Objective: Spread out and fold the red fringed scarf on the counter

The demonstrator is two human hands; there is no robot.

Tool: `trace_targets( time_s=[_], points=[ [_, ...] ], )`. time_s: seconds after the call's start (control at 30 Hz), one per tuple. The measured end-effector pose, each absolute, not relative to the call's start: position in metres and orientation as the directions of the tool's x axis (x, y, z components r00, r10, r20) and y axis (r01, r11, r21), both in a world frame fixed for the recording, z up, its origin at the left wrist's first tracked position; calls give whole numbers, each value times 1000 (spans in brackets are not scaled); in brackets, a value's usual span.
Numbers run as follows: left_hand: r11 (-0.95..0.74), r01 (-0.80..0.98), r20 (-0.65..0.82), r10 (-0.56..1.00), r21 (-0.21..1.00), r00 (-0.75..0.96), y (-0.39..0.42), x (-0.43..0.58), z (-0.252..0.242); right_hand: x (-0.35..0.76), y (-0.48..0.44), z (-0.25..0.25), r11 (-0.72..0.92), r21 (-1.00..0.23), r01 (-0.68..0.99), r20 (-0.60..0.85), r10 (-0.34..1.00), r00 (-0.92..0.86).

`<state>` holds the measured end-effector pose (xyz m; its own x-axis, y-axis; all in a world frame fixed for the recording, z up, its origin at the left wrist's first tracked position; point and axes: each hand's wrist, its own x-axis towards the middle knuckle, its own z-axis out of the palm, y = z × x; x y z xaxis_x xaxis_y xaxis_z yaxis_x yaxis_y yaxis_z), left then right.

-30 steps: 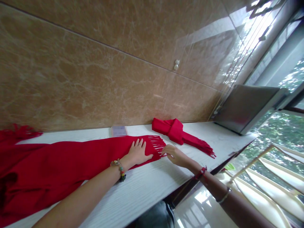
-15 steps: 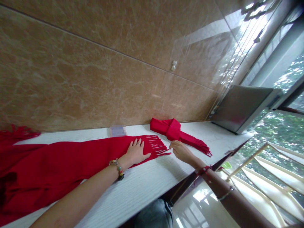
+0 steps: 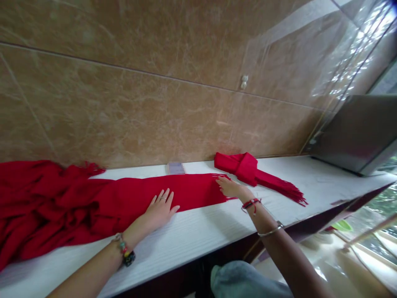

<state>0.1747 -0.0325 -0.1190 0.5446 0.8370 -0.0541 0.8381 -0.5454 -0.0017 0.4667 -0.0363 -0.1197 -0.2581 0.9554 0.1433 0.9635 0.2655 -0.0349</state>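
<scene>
Lower centre: left hand spread on red scarf; right hand at fringe, can't tell whether pinching.

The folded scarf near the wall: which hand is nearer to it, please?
Right. The right hand is close in front of the folded scarf, at one end of the spread scarf; the left hand lies on the spread scarf, farther to the left.

No text, brand, number or sign can be read. The small, flat, pale grey-violet rectangular card, lying just beside the far edge of the long red fringed cloth scarf, shows a blurred, blocky face; any print there cannot be made out.
</scene>
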Motion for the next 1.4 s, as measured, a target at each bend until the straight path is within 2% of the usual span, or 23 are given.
trace_targets(
  time_s=[0.13, 0.23, 0.3, 0.43, 0.53, 0.63, 0.83, 1.0, 1.27, 1.4],
  points=[
    [-554, 833, -10, 833, 7, 554, -39, 167, -126, 422, -33, -119, 337, -77, 938, 204, 927, -316],
    [-593, 805, 50, 804, -7, 593, -41, 165, -123, 389, -35, -130, 493, -156, 856, 147, 868, -474],
    [-650, 760, 97, 755, -22, 649, -40, 163, -118, 381, -39, -137, 531, -195, 825, 129, 847, -515],
    [-780, 614, 116, 604, -118, 789, -39, 157, -107, 390, -50, -138, 565, -241, 789, 280, 819, -501],
    [-807, 558, 97, 550, -194, 829, -40, 156, -102, 395, -59, -129, 642, -255, 723, 372, 756, -540],
    [-789, 576, 84, 573, -213, 816, -42, 154, -101, 393, -65, -123, 707, -210, 676, 390, 694, -605],
    [-733, 637, 110, 631, -240, 768, -35, 149, -108, 388, -66, -125, 714, -13, 700, 414, 642, -646],
    [-693, 685, 179, 662, -223, 728, -36, 156, -112, 383, -69, -124, 708, 13, 706, 423, 636, -646],
    [-700, 682, 227, 644, -210, 731, -41, 161, -105, 377, -68, -124, 591, 122, 798, 407, 703, -583],
    [-687, 692, 241, 649, -220, 721, -40, 160, -107, 382, -65, -127, 596, 176, 783, 383, 692, -612]
  ],
)
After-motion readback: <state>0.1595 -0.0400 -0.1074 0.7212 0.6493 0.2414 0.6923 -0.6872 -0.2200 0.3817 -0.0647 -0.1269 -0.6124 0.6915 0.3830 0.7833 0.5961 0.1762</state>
